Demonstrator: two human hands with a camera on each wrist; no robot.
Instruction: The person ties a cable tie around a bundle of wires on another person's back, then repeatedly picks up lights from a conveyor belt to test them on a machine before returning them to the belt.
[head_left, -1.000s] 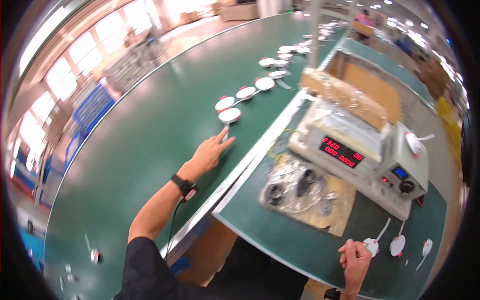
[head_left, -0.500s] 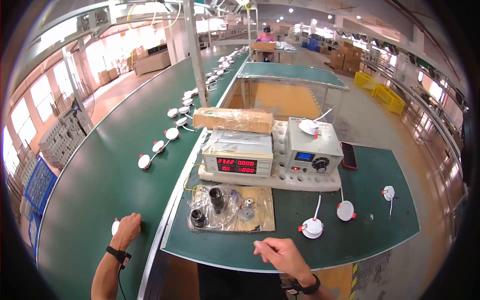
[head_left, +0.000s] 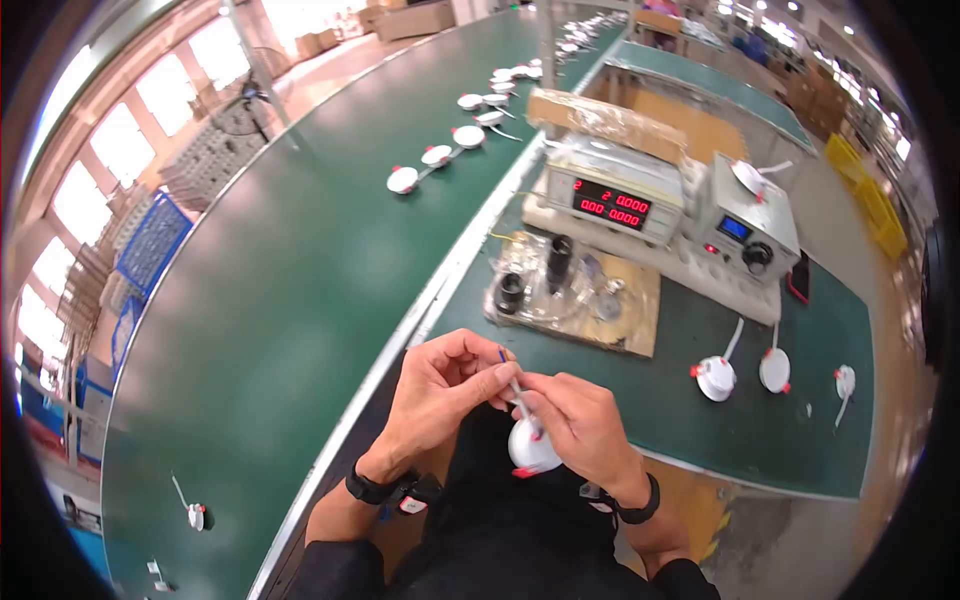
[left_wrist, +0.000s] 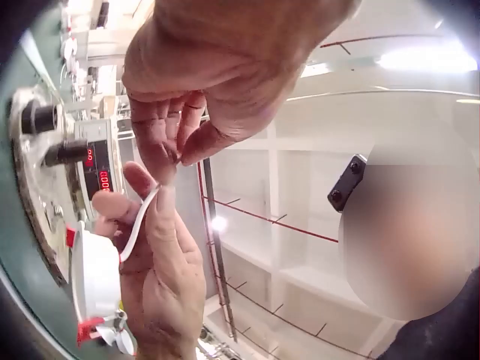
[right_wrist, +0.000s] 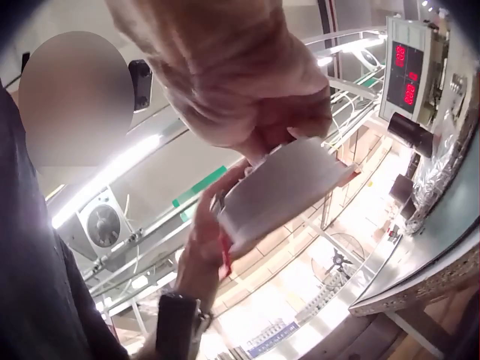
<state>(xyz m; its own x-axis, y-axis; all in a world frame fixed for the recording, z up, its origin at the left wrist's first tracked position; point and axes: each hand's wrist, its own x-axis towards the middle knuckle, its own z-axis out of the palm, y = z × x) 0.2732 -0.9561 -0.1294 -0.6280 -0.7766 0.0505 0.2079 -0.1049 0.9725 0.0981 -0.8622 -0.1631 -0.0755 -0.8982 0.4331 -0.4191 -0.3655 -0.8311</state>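
Note:
In the head view a white round downlight [head_left: 533, 447] with red clips hangs in front of the person's lap, its white cable [head_left: 520, 398] running upward. The left hand [head_left: 435, 395] pinches the cable's end, where a short dark-blue wire [head_left: 503, 356] shows. Lower down, the right hand [head_left: 590, 425] grips the cable between thumb and fingers, close above the lamp. The left wrist view shows the downlight [left_wrist: 97, 274] side-on below the meeting fingertips. Its white body [right_wrist: 285, 187] covers part of both hands in the right wrist view.
A meter [head_left: 610, 205] with red digits and a grey box with a dial [head_left: 745, 215] stand behind a board with black sockets [head_left: 575, 290]. Several downlights lie on the bench, such as one [head_left: 716, 378] at right. More line the green belt [head_left: 300, 300].
The left hand took hold of a downlight on the green belt and brought it right, before the body. The right hand moved in from the bench edge and now grips its cable.

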